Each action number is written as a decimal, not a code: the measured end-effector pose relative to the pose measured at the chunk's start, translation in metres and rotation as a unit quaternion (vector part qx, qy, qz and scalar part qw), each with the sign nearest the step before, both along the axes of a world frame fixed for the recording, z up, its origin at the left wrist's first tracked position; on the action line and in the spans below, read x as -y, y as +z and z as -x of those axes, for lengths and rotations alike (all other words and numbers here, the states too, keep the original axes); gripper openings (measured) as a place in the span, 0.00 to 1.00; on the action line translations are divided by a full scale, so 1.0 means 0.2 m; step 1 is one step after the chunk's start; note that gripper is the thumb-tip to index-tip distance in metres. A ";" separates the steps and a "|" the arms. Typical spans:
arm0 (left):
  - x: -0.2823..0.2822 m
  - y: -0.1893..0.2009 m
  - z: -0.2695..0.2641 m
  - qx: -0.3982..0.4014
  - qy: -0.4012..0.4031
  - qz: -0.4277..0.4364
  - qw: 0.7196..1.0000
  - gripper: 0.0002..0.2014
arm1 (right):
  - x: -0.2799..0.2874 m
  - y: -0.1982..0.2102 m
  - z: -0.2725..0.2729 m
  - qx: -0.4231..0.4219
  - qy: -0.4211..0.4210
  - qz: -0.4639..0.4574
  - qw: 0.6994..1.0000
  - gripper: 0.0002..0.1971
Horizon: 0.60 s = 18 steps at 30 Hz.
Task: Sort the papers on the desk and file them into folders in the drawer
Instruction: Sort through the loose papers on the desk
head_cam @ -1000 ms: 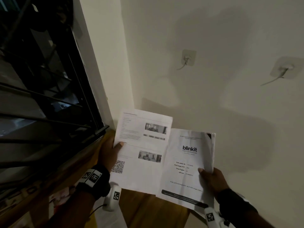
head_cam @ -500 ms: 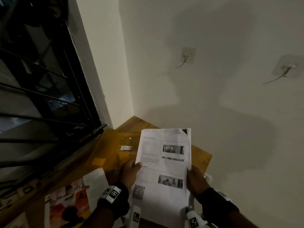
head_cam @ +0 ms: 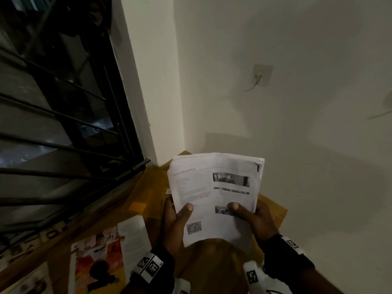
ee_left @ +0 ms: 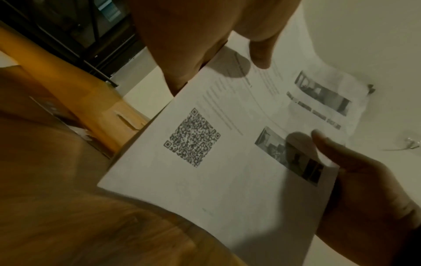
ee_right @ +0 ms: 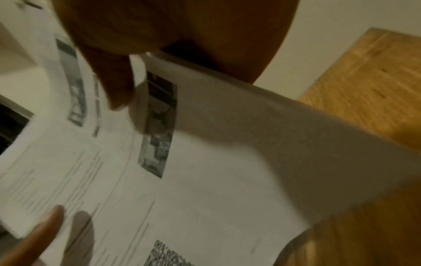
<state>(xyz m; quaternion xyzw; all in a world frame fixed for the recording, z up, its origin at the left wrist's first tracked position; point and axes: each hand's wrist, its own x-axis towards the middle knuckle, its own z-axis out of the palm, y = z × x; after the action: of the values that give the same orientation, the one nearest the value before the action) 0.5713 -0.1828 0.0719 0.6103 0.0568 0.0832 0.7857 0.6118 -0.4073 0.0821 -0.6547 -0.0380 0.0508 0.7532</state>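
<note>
Head view: a stack of printed papers, top sheet bearing a QR code, held above a wooden desk. The left hand grasps the stack's edge at 9 o'clock, thumb on top; the right hand grasps it at 3 o'clock likewise. Beneath lie amber folders; a colourful magazine lies at 7 o'clock. A barred window fills 10 o'clock; a pale wall with an adhesive hook, perhaps metal, stands behind.
</note>
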 end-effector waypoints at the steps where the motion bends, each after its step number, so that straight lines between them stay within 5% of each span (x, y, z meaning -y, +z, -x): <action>1: -0.01 0.00 0.01 0.007 -0.005 0.001 1.000 0.22 | 0.01 0.00 0.00 0.003 0.010 -0.006 1.000 0.19; 12: -0.01 -0.02 -0.04 -0.020 -0.028 -0.083 0.996 0.28 | 0.06 -0.05 -0.06 -0.028 0.061 -0.011 0.998 0.20; 14: 0.01 0.01 -0.06 -0.011 -0.028 -0.100 0.995 0.22 | 0.06 -0.03 -0.09 -0.038 0.064 -0.005 0.997 0.26; 18: 0.05 0.03 -0.06 -0.010 0.006 -0.161 0.987 0.14 | 0.05 -0.06 -0.17 -0.029 0.053 -0.029 0.998 0.23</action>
<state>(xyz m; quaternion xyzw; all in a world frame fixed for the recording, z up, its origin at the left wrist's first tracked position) 0.5824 -0.1919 0.0778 0.7294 0.0540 0.0897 0.6760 0.6457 -0.4179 0.0702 -0.6278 -0.0523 0.1083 0.7690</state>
